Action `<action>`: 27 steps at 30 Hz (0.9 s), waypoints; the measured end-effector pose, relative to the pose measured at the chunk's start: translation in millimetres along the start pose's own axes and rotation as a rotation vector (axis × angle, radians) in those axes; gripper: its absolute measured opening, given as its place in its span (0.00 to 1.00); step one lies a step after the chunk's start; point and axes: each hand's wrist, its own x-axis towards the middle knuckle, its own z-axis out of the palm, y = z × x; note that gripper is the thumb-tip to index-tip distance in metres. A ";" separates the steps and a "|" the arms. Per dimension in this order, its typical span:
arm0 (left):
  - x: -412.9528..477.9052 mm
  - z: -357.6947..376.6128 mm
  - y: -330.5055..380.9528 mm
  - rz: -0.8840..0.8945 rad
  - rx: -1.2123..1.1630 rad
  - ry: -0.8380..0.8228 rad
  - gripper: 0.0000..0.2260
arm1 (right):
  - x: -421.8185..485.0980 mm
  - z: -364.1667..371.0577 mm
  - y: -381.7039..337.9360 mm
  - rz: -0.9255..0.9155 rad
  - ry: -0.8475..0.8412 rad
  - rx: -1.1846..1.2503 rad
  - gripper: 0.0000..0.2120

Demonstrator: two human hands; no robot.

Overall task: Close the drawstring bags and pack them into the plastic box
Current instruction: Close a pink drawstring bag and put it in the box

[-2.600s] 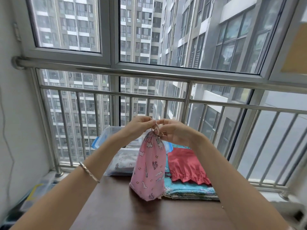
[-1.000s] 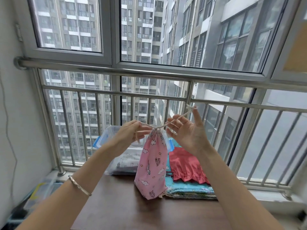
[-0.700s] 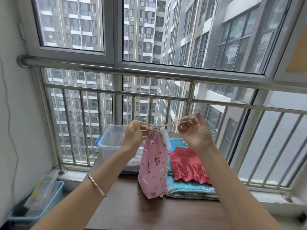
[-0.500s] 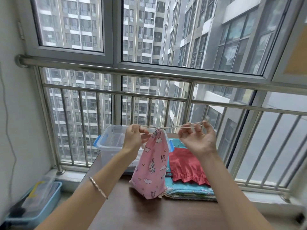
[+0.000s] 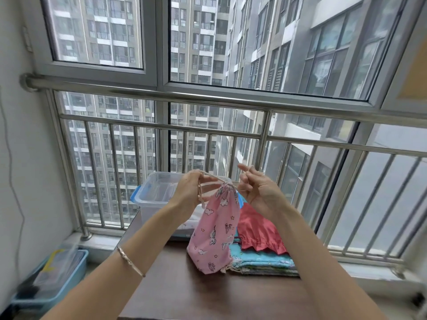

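You are cinching the pink unicorn drawstring bag (image 5: 215,232). It is hanging by its cord (image 5: 213,177) between your hands, and its bottom seems to be resting on the counter (image 5: 208,294) against the teal fabric stack (image 5: 261,259). Your left hand (image 5: 193,191) is keeping a pinching grip on the cord, with the loose end dangling below. Your right hand (image 5: 257,192) is curling loosely. The cord seems to be hooking over the forefinger, though I cannot tell whether that grip is pinching. The neck is looking gathered, so aim at drawing both sides outward evenly and level. The clear plastic box (image 5: 157,188) is waiting just behind on your left.
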 end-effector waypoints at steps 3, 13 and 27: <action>-1.1 -13.1 4.6 0.141 0.277 -0.040 0.13 | 4.5 -3.7 -6.0 -0.006 0.033 -0.156 0.09; -2.5 -23.2 46.8 0.449 1.137 -0.155 0.04 | 11.0 38.9 -14.6 0.153 -0.116 -1.289 0.10; 6.6 -9.8 22.7 0.116 0.569 -0.324 0.23 | 2.0 31.8 -14.7 0.251 -0.212 -0.862 0.15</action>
